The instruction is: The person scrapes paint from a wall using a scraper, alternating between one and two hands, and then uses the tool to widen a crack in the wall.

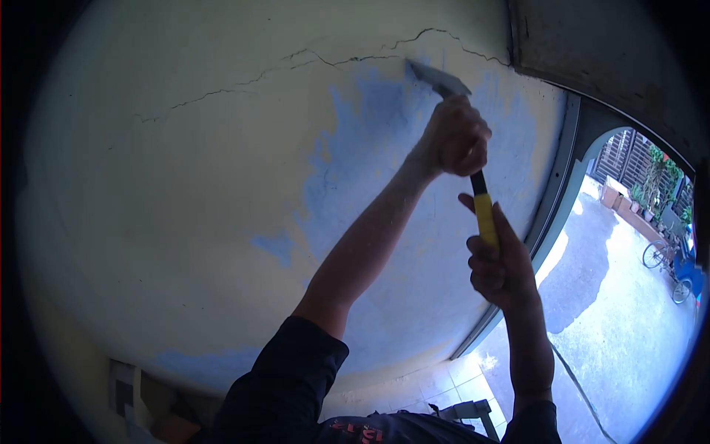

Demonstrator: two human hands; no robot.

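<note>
A scraper (484, 220) with a flat grey blade and a black and yellow handle is held up against the wall (207, 163). Its blade meets the paint just below a long dark crack (355, 59). My left hand (457, 137) is closed in a fist round the upper handle, close under the blade. Lower down, my right hand (501, 259) grips the yellow part, with a finger and the thumb stretched along it. Around the blade the pale yellow paint is gone in a ragged patch, and a blue layer (384, 103) shows.
To the right a doorway frame (566, 155) borders the wall. Beyond it lies a bright concrete yard (599, 311) with a bicycle (654, 255) and potted plants (649, 211). Floor tiles (455, 374) show below, and a dark object (470, 411) stands near my body.
</note>
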